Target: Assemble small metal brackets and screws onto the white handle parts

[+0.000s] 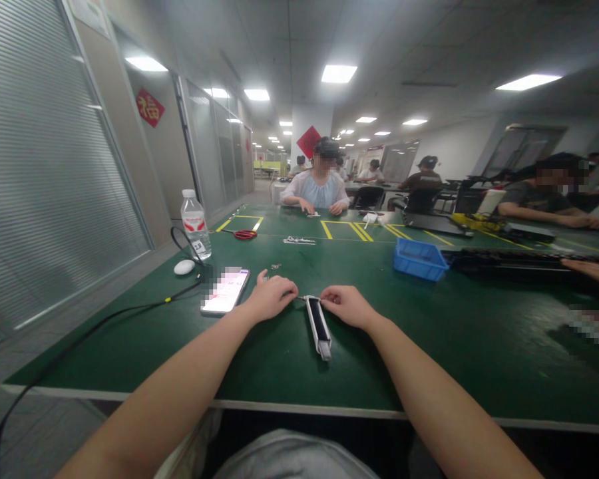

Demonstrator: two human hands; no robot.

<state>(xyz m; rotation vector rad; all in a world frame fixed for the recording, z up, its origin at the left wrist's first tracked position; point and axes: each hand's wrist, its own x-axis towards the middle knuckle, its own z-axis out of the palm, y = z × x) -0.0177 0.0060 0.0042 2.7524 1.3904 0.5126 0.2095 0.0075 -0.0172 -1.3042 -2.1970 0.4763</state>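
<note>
On the green table (259,366) in front of me lies a slim white device with a long black panel (319,322) and a pale grey end piece nearest me. I cannot tell its exact kind. At its far end, my left hand (272,296) pinches a small, thin metallic piece at the device's upper left corner. Opposite it, my right hand (350,306) has its fingertips closed at the upper right corner; what they hold is too small to name. A few tiny metal bits (276,266) rest just beyond my left hand.
Left of my hands are a lit phone (226,291), a white rounded object (184,267), a water bottle (196,226) and a black cable (130,309). Red-handled scissors (244,234) lie farther off. A blue bin (420,259) stands right. A person (319,189) sits opposite.
</note>
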